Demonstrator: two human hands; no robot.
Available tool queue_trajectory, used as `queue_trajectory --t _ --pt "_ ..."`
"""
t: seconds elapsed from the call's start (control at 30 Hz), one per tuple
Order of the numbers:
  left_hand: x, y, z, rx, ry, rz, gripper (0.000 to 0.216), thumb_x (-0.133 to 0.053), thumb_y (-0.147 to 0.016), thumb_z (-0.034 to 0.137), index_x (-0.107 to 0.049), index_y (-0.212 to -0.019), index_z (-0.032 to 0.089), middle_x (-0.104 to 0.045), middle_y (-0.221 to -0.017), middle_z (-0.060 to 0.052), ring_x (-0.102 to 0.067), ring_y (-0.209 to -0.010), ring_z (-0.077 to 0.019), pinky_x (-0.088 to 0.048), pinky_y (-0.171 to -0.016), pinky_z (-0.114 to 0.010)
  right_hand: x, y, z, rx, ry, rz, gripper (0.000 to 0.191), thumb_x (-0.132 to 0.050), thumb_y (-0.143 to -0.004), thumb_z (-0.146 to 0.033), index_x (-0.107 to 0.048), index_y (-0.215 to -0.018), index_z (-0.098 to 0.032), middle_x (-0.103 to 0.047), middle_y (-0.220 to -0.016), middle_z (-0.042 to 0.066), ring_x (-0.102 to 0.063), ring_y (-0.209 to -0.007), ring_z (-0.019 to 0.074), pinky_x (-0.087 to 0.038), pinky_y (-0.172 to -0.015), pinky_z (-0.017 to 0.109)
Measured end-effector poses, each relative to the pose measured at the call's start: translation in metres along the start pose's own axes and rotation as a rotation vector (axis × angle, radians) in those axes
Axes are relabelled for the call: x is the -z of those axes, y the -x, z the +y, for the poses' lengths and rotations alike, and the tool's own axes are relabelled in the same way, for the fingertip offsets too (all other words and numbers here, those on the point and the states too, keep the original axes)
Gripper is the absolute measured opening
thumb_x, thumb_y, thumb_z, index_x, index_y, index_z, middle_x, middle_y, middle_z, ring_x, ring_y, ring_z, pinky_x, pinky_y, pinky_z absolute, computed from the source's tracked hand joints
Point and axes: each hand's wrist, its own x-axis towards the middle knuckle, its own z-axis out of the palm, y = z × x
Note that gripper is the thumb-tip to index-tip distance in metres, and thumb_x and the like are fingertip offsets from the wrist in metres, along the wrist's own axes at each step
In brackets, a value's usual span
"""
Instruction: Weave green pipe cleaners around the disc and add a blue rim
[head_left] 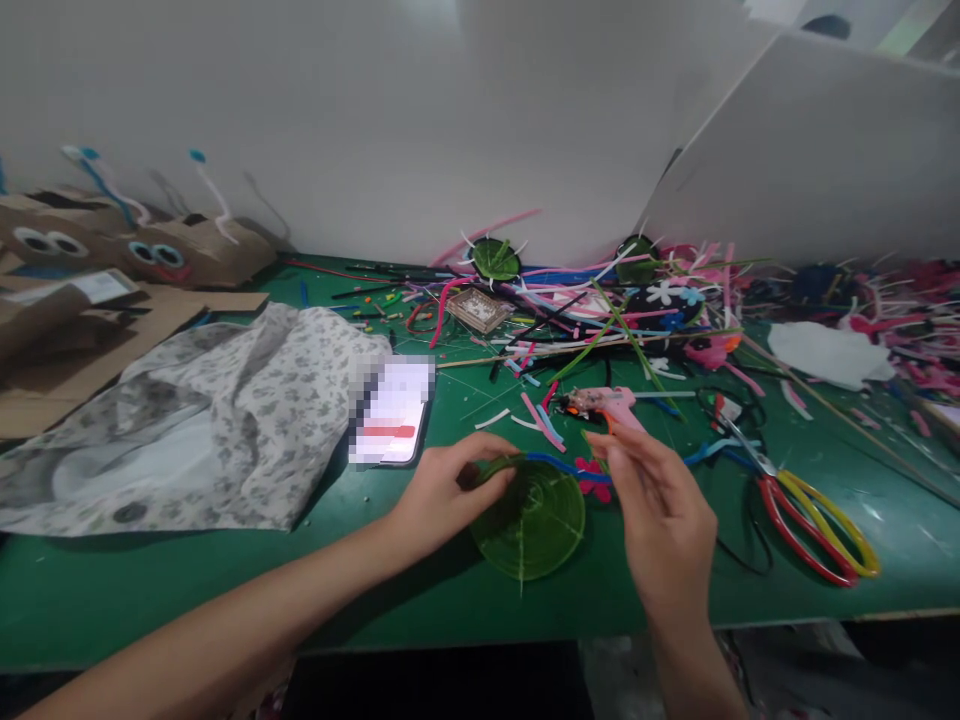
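Observation:
Over the green table, my left hand [457, 485] pinches the upper left rim of a round green coiled disc [536, 535] between thumb and fingers. Pale spokes cross the disc's coils. From its top edge a blue pipe cleaner [551, 461] runs right, toward my right hand [660, 490]. The fingers of that hand are pinched together to the right of the disc, with a thin green strip [588, 440] showing at the tips. A pink flower shape [595, 482] lies beside them. Just beyond my right fingertips is a pink hot glue gun [611, 402].
Scissors with red and yellow handles [814, 530] lie at right. A phone [394, 410] rests beside a floral cloth [247, 400] on the left. Brown paper figures with big eyes [172, 250] stand behind. Many pipe cleaner scraps [555, 300] cover the back.

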Motion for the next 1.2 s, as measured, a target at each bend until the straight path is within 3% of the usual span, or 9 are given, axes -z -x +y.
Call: queue_trajectory --t 0.1,0.27,0.43,0.53,0.7,0.93,1.2 --pt "0.0 -0.003 -0.002 0.048 -0.014 0.017 0.016 -0.06 -0.084 0.025 -0.062 -0.1 0.021 -0.069 -0.084 0.002 -0.05 -0.051 -0.0068 -0.039 -0.047 -0.018 0.002 0.001 0.005 0.077 0.022 -0.02 0.02 -0.061 -0.082 -0.023 -0.064 -0.102 -0.022 -0.069 -0.095 0.005 -0.065 -0.092 0.0201 -0.053 -0.078 0.033" --pt "0.001 -0.005 -0.004 0.11 -0.024 0.025 0.018 -0.062 -0.083 0.027 -0.062 -0.099 0.021 -0.068 -0.083 0.001 -0.05 -0.052 -0.0075 -0.038 -0.046 -0.019 0.006 0.001 0.004 0.286 0.102 -0.084 0.011 -0.054 -0.083 -0.013 -0.062 -0.082 -0.021 -0.064 -0.082 0.002 -0.061 -0.08 0.0174 -0.05 -0.071 0.031" --pt "0.001 -0.004 -0.004 0.105 -0.015 0.027 0.016 -0.062 -0.083 0.026 -0.062 -0.098 0.02 -0.067 -0.082 0.002 -0.05 -0.051 -0.0067 -0.038 -0.046 -0.018 -0.003 0.0 -0.003 0.478 0.287 -0.213 0.027 -0.051 -0.084 -0.011 -0.062 -0.106 -0.02 -0.066 -0.099 0.006 -0.059 -0.097 0.02 -0.047 -0.087 0.038" --pt "0.0 -0.004 -0.002 0.083 0.004 0.027 0.015 -0.062 -0.083 0.025 -0.063 -0.097 0.02 -0.068 -0.084 0.001 -0.051 -0.052 -0.0071 -0.039 -0.047 -0.018 -0.01 0.0 -0.002 0.501 0.362 -0.285 0.033 -0.048 -0.085 -0.011 -0.06 -0.114 -0.02 -0.067 -0.101 0.006 -0.059 -0.098 0.0204 -0.048 -0.088 0.039" --pt "0.001 0.0 0.0 0.038 0.039 0.009 0.015 -0.06 -0.085 0.024 -0.063 -0.099 0.02 -0.069 -0.087 0.0 -0.059 -0.061 -0.0095 -0.044 -0.051 -0.019 -0.013 0.003 -0.001 0.603 0.486 -0.2 0.03 -0.051 -0.084 -0.013 -0.061 -0.11 -0.02 -0.07 -0.097 0.006 -0.062 -0.094 0.0212 -0.041 -0.097 0.048" --pt "0.002 0.005 0.0 -0.021 0.012 -0.029 0.017 -0.058 -0.088 0.026 -0.063 -0.103 0.02 -0.07 -0.096 -0.002 -0.065 -0.077 -0.0133 -0.049 -0.062 -0.021 -0.015 0.01 -0.008 0.663 0.481 -0.208 0.034 -0.051 -0.081 -0.009 -0.058 -0.113 -0.02 -0.071 -0.098 0.004 -0.064 -0.094 0.0195 -0.032 -0.106 0.052" --pt "0.002 0.006 0.004 -0.016 0.021 -0.048 0.016 -0.057 -0.088 0.028 -0.06 -0.102 0.02 -0.07 -0.09 0.0 -0.065 -0.074 -0.0126 -0.049 -0.062 -0.021 -0.017 0.009 -0.01 0.673 0.438 -0.213 0.037 -0.051 -0.083 -0.013 -0.055 -0.118 -0.021 -0.07 -0.106 0.005 -0.062 -0.102 0.0211 -0.027 -0.109 0.053"
